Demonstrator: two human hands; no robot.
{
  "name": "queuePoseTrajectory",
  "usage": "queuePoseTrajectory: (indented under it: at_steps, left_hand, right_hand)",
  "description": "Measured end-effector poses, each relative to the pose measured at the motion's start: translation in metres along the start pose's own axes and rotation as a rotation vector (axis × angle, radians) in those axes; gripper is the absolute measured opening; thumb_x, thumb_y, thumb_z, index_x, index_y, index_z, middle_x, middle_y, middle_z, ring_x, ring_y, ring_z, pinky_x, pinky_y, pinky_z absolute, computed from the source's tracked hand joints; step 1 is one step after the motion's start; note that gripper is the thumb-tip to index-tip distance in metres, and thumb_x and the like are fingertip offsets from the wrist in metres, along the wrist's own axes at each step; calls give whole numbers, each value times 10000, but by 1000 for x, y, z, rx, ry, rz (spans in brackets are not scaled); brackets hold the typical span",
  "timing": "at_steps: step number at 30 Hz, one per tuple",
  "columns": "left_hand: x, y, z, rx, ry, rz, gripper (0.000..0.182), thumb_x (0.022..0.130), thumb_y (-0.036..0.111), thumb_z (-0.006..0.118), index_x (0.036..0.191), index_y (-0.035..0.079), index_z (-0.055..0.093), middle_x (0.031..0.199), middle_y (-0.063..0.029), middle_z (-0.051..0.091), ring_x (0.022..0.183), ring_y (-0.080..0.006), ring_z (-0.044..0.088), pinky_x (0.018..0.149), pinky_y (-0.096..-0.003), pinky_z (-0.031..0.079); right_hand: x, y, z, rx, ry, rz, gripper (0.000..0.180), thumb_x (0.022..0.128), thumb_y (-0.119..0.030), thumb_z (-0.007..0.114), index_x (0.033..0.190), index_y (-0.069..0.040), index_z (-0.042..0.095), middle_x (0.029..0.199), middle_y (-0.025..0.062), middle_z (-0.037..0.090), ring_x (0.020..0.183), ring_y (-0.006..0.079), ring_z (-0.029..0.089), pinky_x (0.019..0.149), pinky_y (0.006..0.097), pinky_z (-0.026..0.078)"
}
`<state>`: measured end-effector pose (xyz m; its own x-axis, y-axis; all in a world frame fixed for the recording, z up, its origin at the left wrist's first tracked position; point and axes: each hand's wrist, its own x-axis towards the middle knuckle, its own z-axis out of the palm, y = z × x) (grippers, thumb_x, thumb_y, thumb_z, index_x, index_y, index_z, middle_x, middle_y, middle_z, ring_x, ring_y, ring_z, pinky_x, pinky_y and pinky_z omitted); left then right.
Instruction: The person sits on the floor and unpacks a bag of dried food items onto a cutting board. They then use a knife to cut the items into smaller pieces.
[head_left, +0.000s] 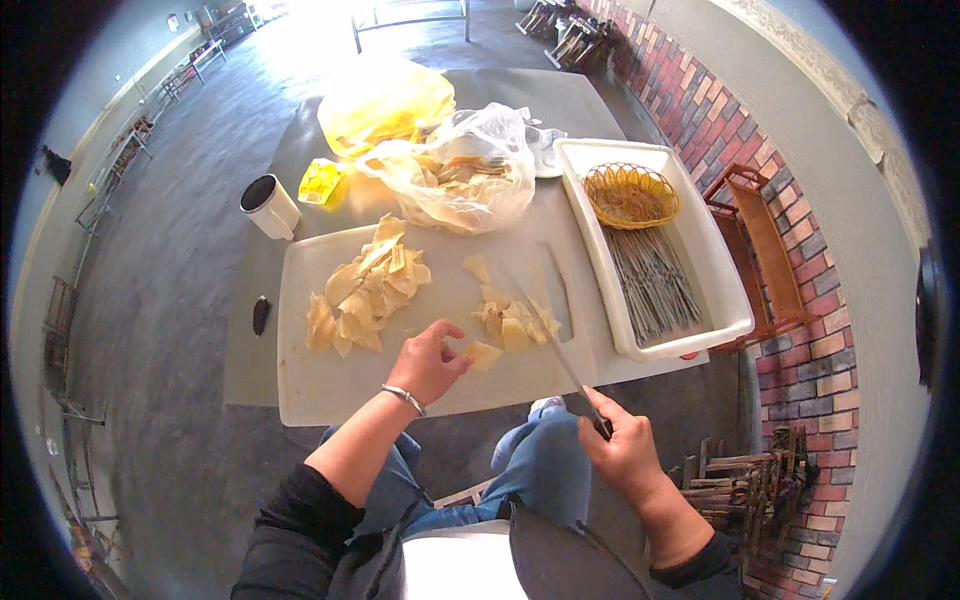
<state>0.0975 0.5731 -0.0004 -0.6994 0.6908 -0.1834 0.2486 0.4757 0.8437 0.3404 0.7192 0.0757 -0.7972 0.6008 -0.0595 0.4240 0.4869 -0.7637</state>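
My right hand (622, 442) grips the dark handle of a long knife (559, 345). Its blade slants up and away over a small heap of thin pale-yellow pieces (514, 322) on a white cutting board (442, 390). My left hand (427, 364), with a silvery bangle at the wrist, hovers low over the board, index finger and thumb curled with a gap between them. Beside the thumb lies one flat pale piece (482, 355); whether they touch is unclear. To the left, a larger pile of similar irregular sheets (375, 289) rests on the board.
Beyond the board sit an open clear plastic bag (465, 180) of similar pieces, a yellow bag (386, 105), a small yellow packet (321, 181) and a white mug (270, 208). At right, a white tub (716, 277) contains a woven basket (631, 195) and thin grey rods (652, 285).
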Motion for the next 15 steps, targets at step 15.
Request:
queuePoseTrajectory:
  at_steps: [15]
  left_hand:
    - [5, 5, 30, 693, 238, 475, 192, 738, 151, 698, 867, 77, 576, 842, -110, 618, 843, -272, 621, 734, -379, 511]
  right_hand:
    - [-7, 0, 9, 50, -3, -49, 410, 838, -191, 643, 1190, 16, 615, 1033, 188, 687, 904, 298, 698, 774, 335, 554]
